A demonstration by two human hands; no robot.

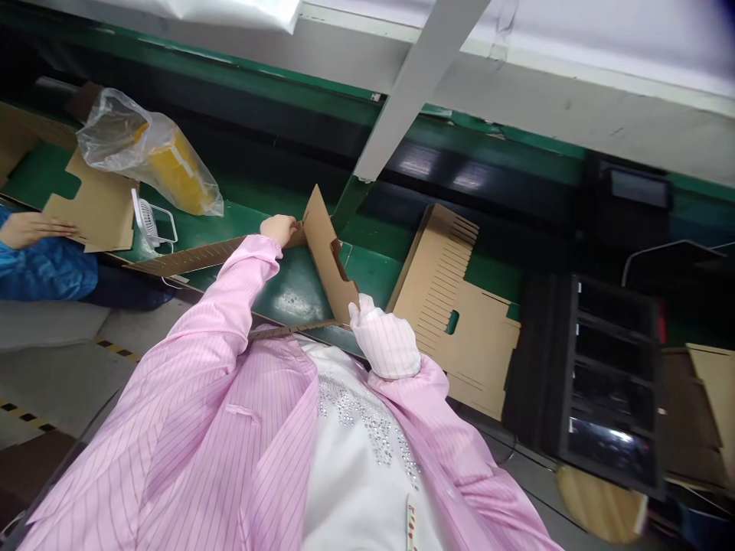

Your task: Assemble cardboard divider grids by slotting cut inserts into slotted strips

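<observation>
A tan cardboard panel [328,256] stands upright on the green work surface [287,287] in front of my body. At its far end, my left hand [280,229] is bare and pinches the cardboard with closed fingers. A long slotted cardboard strip [195,258] stretches left from there, partly behind my sleeve. My right hand [386,338], in a white striped glove, is closed around the near corner of the upright panel. Another slotted strip [304,327] runs along the near edge by my body. Right of the glove lies a stack of slotted cardboard sheets [459,314].
At left, another person's hand [40,228] rests on cardboard [106,203], near a small white fan [148,222] and a bagged yellow item [178,168]. A grey post [422,84] stands ahead. A black rack [614,383] is at right.
</observation>
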